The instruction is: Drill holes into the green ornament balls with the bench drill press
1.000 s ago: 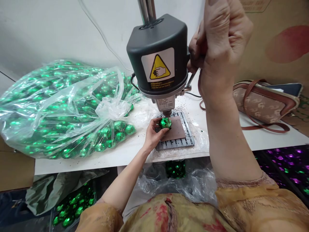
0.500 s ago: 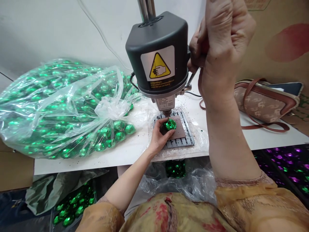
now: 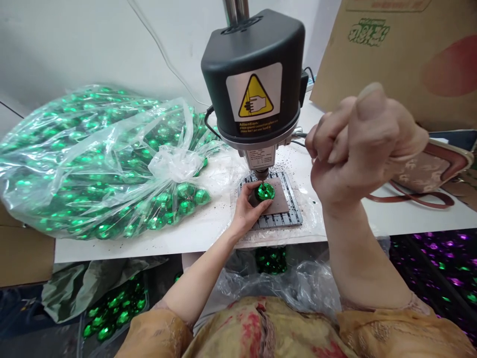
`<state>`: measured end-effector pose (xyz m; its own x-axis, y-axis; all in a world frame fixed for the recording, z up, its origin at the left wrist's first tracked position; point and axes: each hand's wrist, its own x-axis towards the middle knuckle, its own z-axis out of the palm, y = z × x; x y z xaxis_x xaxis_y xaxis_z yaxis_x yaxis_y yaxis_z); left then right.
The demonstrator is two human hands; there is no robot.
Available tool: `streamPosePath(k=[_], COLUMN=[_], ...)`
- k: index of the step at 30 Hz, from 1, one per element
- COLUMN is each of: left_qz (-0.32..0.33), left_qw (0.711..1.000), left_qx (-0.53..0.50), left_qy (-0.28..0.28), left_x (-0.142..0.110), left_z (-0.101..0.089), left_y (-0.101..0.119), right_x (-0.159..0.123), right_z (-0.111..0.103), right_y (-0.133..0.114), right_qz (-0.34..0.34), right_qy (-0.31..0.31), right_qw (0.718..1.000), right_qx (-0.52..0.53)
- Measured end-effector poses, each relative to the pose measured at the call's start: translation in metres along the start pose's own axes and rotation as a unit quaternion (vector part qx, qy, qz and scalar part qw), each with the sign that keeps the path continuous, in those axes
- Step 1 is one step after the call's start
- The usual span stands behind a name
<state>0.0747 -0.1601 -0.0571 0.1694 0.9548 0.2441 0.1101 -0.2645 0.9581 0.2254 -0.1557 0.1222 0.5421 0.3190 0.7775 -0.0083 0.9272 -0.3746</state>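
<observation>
My left hand (image 3: 249, 210) grips a shiny green faceted ball (image 3: 267, 192) between thumb and fingers, on a brown pad (image 3: 281, 201) over the slotted metal base (image 3: 296, 215). The bit under the chuck (image 3: 262, 174) of a black bench drill press (image 3: 253, 69) comes down at the top of the ball; whether it has entered cannot be made out. To the right of the drill head, my right hand (image 3: 361, 141) is closed in a fist around the feed lever (image 3: 300, 134). Most of the lever is hidden by the fingers.
A clear plastic bag (image 3: 93, 164) full of green balls fills the table's left side. On the right lie a patterned handbag (image 3: 428, 166) and its brown strap, before a cardboard box (image 3: 372, 64). Below are more green balls (image 3: 115, 313) and purple ones (image 3: 439, 253). Dark crumbs dot the white tabletop (image 3: 149, 251).
My right hand has swung down with the lever, from beside the top of the drill head to lower right. My left hand still holds the ball on the pad. The view has shifted slightly.
</observation>
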Motion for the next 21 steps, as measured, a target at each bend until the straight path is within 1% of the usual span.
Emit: streamPosePath(k=[3, 9, 11, 16, 21], left_qz=[0.007, 0.011, 0.009, 0.008, 0.01], left_qw=[1.0, 1.0, 1.0, 1.0, 1.0], left_qx=[-0.007, -0.018, -0.02, -0.014, -0.008], left_qy=[-0.003, -0.004, -0.005, -0.004, 0.0], left_x=[0.0, 0.0, 0.0, 0.0, 0.0], left_z=[0.0, 0.0, 0.0, -0.001, -0.001], left_y=[-0.003, -0.008, -0.009, -0.008, -0.007], right_x=[-0.005, -0.012, -0.015, -0.02, -0.022], right_z=[-0.006, -0.015, -0.017, -0.023, -0.026], right_y=[-0.003, -0.002, 0.002, 0.017, 0.025], right_qz=[0.009, -0.004, -0.019, -0.089, -0.116], right_qy=[-0.03, -0.038, -0.036, -0.041, -0.053], right_qw=[0.999, 0.998, 0.998, 0.995, 0.992], right_qx=[-0.023, -0.043, -0.042, 0.004, 0.021])
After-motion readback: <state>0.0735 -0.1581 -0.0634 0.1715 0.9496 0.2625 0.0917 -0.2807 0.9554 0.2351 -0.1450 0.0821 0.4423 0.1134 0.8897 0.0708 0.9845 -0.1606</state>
